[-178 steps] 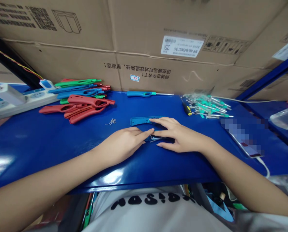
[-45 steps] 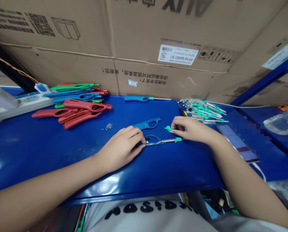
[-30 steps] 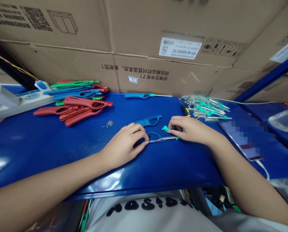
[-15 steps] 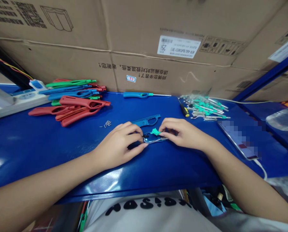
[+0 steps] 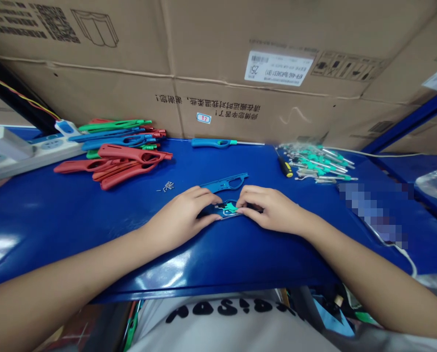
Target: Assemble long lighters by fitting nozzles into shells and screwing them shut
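Note:
In the middle of the blue table, my left hand point(image 5: 183, 214) grips the left end of a blue lighter shell half point(image 5: 208, 210) between thumb and fingers. My right hand point(image 5: 271, 208) pinches a green trigger piece point(image 5: 230, 208) at the shell's right side. The trigger lies over the shell's opening, among a thin white wire and a small black part; how it is seated is too small to tell. Just behind the hands is another blue shell half point(image 5: 223, 184). A small heap of screws point(image 5: 169, 186) lies beyond my left hand.
Red, blue and green lighter shells point(image 5: 130, 161) are piled left, near a white power strip point(image 5: 38, 149). At the back are an assembled blue lighter point(image 5: 211, 143), a yellow-black screwdriver point(image 5: 286, 168) and green-and-metal lighter parts point(image 5: 317, 164). A cabled phone point(image 5: 372, 220) lies right; cardboard point(image 5: 130, 78) stands behind.
My right hand has brought the green trigger piece lower and leftward, onto the shell half. Both hands are closer together; the whole view has shifted slightly.

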The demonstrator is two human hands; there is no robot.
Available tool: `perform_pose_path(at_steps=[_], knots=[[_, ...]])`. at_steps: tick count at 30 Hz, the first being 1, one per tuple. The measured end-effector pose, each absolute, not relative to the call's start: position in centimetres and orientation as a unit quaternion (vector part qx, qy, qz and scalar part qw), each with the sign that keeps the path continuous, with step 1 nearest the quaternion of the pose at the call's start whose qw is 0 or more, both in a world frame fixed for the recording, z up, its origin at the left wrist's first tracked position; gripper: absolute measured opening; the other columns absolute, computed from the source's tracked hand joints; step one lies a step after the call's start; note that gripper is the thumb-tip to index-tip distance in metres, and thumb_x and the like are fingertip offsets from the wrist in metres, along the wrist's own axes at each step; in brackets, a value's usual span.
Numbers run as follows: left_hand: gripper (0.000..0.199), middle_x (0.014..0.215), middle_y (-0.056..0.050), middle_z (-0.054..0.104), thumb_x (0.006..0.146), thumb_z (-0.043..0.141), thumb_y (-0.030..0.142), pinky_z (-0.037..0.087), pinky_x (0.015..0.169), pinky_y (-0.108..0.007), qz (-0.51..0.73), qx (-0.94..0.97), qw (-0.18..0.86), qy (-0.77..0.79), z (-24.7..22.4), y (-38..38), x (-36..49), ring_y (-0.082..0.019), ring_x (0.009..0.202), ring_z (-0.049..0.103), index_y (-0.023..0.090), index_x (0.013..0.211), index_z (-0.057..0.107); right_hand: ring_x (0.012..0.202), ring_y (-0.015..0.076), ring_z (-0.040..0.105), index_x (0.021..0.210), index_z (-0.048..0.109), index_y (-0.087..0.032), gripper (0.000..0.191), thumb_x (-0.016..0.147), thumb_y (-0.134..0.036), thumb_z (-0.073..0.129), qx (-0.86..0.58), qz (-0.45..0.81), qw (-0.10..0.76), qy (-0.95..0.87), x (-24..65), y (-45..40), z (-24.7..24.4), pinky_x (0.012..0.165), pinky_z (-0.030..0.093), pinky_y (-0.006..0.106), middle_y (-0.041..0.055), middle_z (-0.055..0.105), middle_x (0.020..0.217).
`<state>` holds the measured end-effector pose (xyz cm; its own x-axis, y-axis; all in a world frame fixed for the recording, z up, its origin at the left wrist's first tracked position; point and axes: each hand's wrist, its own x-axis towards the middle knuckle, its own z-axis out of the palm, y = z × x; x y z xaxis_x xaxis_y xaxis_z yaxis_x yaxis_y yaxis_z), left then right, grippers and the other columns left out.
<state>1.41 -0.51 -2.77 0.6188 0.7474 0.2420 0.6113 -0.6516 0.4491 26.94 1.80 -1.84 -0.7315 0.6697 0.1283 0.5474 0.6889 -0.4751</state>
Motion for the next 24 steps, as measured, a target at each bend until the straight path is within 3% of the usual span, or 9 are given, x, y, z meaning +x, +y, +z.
perform_pose_path(at_steps=[12,24], knots=[[0.021,0.112,-0.009,0.065,0.095,0.062,0.027,0.05,0.099,-0.045,0.191,0.876,0.201,0.395,-2.63,-0.65,1.54,-0.025,0.109,0.06,0.018,0.115,0.065,0.075,0.0161,0.057,0.095,0.06,-0.019,0.02,0.103,-0.027,0.044,-0.291,0.081,0.113,-0.947,26.42,1.37,-2.3,0.061,0.036,0.027,0.0066,0.065,0.096],[0.019,0.113,-0.009,0.066,0.093,0.064,0.024,0.05,0.099,-0.045,0.185,0.872,0.205,0.404,-2.57,-0.77,1.56,-0.026,0.111,0.06,0.017,0.111,0.064,0.072,0.0135,0.058,0.095,0.066,-0.02,0.021,0.102,-0.026,0.047,-0.278,0.085,0.132,-0.948,26.55,1.42,-2.36,0.061,0.037,0.026,0.0047,0.066,0.098]])
